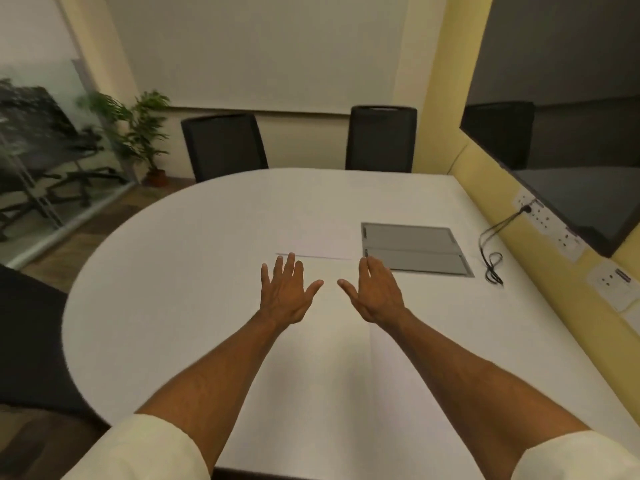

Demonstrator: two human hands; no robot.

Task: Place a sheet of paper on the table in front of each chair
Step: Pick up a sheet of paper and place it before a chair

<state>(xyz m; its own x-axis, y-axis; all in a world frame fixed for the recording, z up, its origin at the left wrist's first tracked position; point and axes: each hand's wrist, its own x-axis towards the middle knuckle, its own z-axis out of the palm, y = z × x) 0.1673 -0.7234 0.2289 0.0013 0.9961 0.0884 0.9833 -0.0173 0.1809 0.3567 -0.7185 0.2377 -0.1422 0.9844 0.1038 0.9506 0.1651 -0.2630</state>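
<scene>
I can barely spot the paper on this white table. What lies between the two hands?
Only white surface, table or paper, between left hand and right hand.

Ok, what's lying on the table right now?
On the table: a paper sheet beyond the open hands, a grey hatch and a black cable. Anything beneath the forearms is hidden.

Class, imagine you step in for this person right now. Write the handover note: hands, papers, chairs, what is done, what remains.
Left hand: open, fingers spread, holding nothing.
Right hand: open, holding nothing.
A white sheet of paper lies flat on the table just beyond the fingertips, at the middle, not in front of either chair.
Left chair and right chair at the far edge: no sheet visible before them.
Left: sheets for both far chairs; no other paper in view.
</scene>
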